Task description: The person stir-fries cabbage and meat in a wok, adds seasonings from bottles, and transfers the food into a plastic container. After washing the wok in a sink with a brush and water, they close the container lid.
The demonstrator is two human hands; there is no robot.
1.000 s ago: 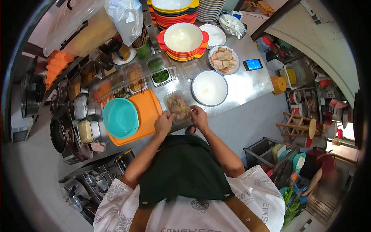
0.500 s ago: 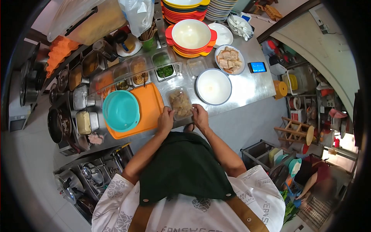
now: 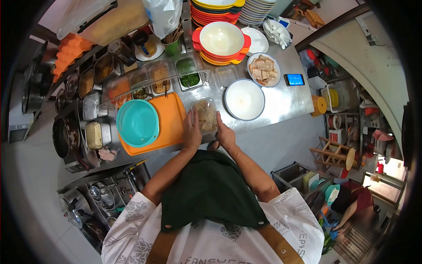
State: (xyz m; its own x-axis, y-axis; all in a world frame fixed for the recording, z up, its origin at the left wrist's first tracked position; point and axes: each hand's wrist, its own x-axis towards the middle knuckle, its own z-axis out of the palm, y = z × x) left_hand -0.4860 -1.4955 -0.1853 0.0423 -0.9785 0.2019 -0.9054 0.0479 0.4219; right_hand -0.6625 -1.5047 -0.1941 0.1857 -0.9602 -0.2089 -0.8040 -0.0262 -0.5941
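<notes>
A clear plastic food container point(image 3: 205, 115) with pale brown pieces of food inside stands at the front edge of the steel counter. My left hand point(image 3: 191, 132) presses along its left side, fingers pointing away from me. On the right side, my right hand point(image 3: 225, 133) grips the container near its front corner. Both thumbs lie close to the container's near end. An orange tray point(image 3: 173, 119) bearing a turquoise basin point(image 3: 137, 123) lies left of my left hand. A white bowl point(image 3: 244, 100) with a dark rim sits just right of the container.
Behind stand tubs of chopped greens point(image 3: 190, 79) and other toppings under a clear cover. A plate of sliced meat point(image 3: 263, 70), a phone point(image 3: 294, 79) and stacked red-handled bowls point(image 3: 222, 39) occupy the back right. Another person point(image 3: 351, 198) works at lower right, near a wooden stool point(image 3: 334, 152).
My hands have slid from the container's near corners up along its two sides, the left fingers now stretched flat against it. The view has shifted slightly.
</notes>
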